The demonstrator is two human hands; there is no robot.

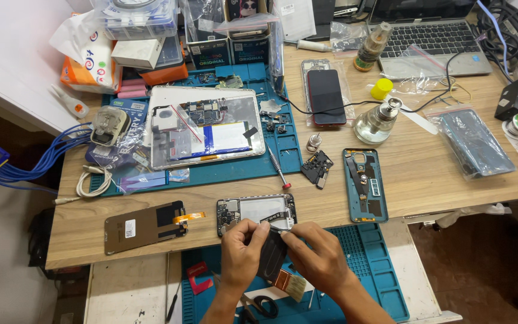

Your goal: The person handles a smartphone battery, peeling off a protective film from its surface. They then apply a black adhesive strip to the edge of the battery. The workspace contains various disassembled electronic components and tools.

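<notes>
Both my hands meet low in the middle of the view over a blue work mat (370, 270). My left hand (242, 247) and my right hand (313, 252) together pinch a flat black phone battery (271, 255), held tilted between the fingers. Just beyond the fingertips lies an opened phone frame (258, 211) with its bare inner bay showing. A small brush with pale bristles (289, 284) lies under my right hand.
A detached phone screen with an orange flex (144, 225) lies to the left. A teal back cover (364, 185), a black circuit part (317, 167), a screwdriver (278, 168), an opened tablet (206, 126), a glass burner (378, 122), a red-edged phone (326, 96) and a laptop (430, 36) fill the wooden desk.
</notes>
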